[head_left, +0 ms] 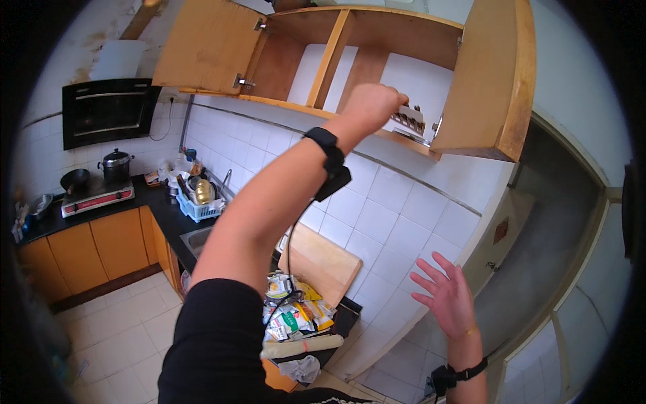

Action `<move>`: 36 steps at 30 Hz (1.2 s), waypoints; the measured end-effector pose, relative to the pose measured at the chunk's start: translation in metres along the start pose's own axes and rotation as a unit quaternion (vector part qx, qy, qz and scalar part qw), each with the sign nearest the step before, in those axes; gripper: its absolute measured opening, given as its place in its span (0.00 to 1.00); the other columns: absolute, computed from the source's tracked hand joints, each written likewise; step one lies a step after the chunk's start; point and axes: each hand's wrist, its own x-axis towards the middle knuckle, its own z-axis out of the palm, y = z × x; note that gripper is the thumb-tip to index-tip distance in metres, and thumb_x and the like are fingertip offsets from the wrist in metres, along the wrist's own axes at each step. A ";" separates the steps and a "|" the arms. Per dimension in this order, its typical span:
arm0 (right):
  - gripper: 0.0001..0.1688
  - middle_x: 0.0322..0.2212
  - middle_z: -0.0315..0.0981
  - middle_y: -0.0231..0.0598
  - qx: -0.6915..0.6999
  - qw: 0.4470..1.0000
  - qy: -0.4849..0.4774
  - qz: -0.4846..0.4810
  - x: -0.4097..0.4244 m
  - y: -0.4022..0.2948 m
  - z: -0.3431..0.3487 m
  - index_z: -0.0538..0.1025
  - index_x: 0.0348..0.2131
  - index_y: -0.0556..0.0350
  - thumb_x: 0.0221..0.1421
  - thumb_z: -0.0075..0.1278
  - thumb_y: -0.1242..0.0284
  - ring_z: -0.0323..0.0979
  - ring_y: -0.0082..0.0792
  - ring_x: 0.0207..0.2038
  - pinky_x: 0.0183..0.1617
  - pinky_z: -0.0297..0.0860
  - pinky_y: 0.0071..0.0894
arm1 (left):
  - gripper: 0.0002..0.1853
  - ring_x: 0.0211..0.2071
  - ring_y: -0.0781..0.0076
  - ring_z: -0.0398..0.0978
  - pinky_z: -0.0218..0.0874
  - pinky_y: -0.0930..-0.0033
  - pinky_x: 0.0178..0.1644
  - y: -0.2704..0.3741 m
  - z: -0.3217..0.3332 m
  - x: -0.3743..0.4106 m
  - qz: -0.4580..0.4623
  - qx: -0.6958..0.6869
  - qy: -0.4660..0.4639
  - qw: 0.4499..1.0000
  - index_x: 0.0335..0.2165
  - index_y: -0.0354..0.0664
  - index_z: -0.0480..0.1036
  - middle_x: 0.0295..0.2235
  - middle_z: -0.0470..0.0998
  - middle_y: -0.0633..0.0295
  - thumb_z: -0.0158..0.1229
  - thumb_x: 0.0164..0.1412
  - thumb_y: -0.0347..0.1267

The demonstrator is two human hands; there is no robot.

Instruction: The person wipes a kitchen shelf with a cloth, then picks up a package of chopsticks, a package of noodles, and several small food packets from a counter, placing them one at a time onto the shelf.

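My left hand [373, 103] reaches up to the right compartment of a wooden wall cabinet [325, 60]. Its fingers are closed on the end of a small slotted rack-like item [411, 118], brown and pale, whose exact kind I cannot tell. Just below that item, a flat shiny object [411, 136] lies on the cabinet's lower edge. Fingers spread and palm showing, my right hand [446, 298] is raised at the lower right, in front of the doorway, and holds nothing. Both wrists wear black straps with small devices.
Two cabinet doors [212, 45] [484, 86] stand wide. Below are a wooden board [320, 257] against the tiles, food packets [298, 315], a long wrapped roll [303, 347] and a crumpled cloth [301, 368]. A blue dish rack [199, 209], a sink [197, 240] and a stove [98, 197] are further left.
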 end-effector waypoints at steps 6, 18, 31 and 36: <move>0.31 0.56 0.65 0.53 0.026 0.993 0.107 -0.031 -0.052 -0.012 -0.038 0.60 0.60 0.54 0.69 0.29 0.53 0.71 0.45 0.52 0.49 0.73 0.45 | 0.09 0.37 0.61 0.76 0.69 0.62 0.36 0.026 0.070 0.027 0.021 -0.013 0.022 0.999 0.33 0.50 0.78 0.30 0.79 0.64 0.55 0.54 0.27; 0.29 0.55 0.66 0.50 0.056 0.987 0.149 0.002 -0.059 0.019 -0.058 0.63 0.58 0.51 0.69 0.32 0.53 0.72 0.42 0.50 0.50 0.72 0.44 | 0.16 0.51 0.56 0.69 0.56 0.53 0.60 0.030 0.103 -0.001 0.009 -0.128 0.081 0.988 0.46 0.45 0.73 0.46 0.76 0.58 0.55 0.58 0.33; 0.29 0.55 0.66 0.50 0.057 0.991 0.117 0.017 -0.036 0.034 -0.037 0.63 0.58 0.52 0.69 0.33 0.54 0.72 0.43 0.51 0.51 0.71 0.44 | 0.36 0.65 0.51 0.51 0.44 0.41 0.65 0.053 0.128 -0.036 0.008 -0.060 0.025 0.998 0.64 0.46 0.52 0.65 0.52 0.55 0.50 0.64 0.48; 0.29 0.55 0.66 0.49 0.065 0.989 0.134 0.021 -0.043 0.040 -0.038 0.63 0.58 0.52 0.69 0.33 0.53 0.72 0.42 0.51 0.51 0.71 0.43 | 0.36 0.66 0.51 0.50 0.43 0.36 0.64 0.059 0.130 -0.031 0.014 -0.051 0.007 0.999 0.64 0.52 0.52 0.65 0.53 0.56 0.50 0.63 0.49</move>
